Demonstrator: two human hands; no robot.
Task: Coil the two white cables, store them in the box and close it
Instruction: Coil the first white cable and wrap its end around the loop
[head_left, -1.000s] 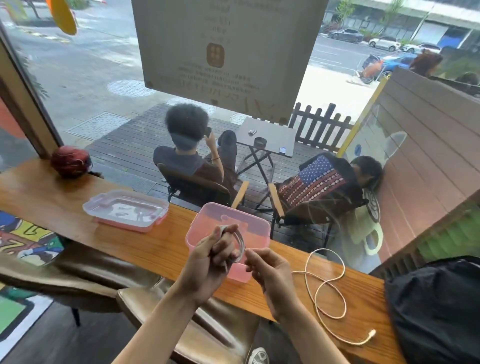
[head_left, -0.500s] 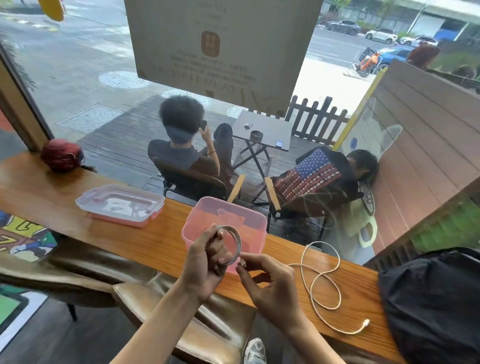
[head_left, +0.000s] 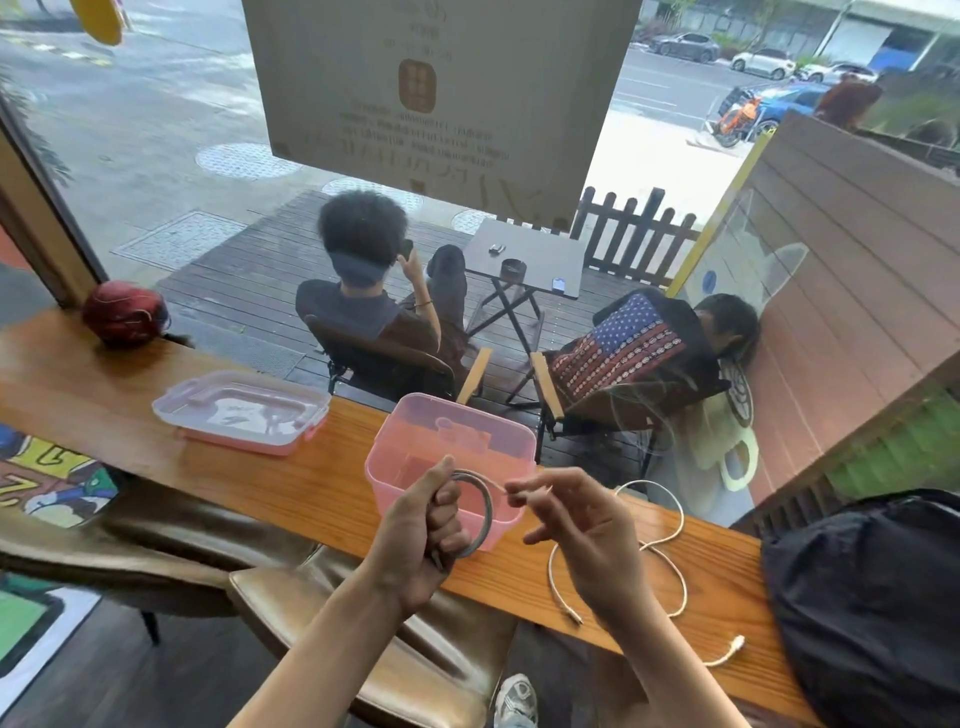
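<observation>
The pink box (head_left: 451, 457) stands open on the worktop (head_left: 311, 499), at its far edge by the window; its inside is not clearly seen. The lid (head_left: 241, 410) lies apart on the left. A coiled cable (head_left: 480, 512) is gripped by the left hand (head_left: 421, 540) before the box, and its end is pinched by the right hand (head_left: 587, 535). The second cable (head_left: 670, 556) lies loose on the right, beside a black bag (head_left: 872, 597).

- The pink box (head_left: 451, 457) stands open, so its mouth is free from above.
- The lid (head_left: 240, 410) lies well apart on the left.
- Bare bench (head_left: 130, 415) lies between them.
- A loose white cable (head_left: 675, 566) and a black bag (head_left: 872, 597) occupy the right side.
</observation>
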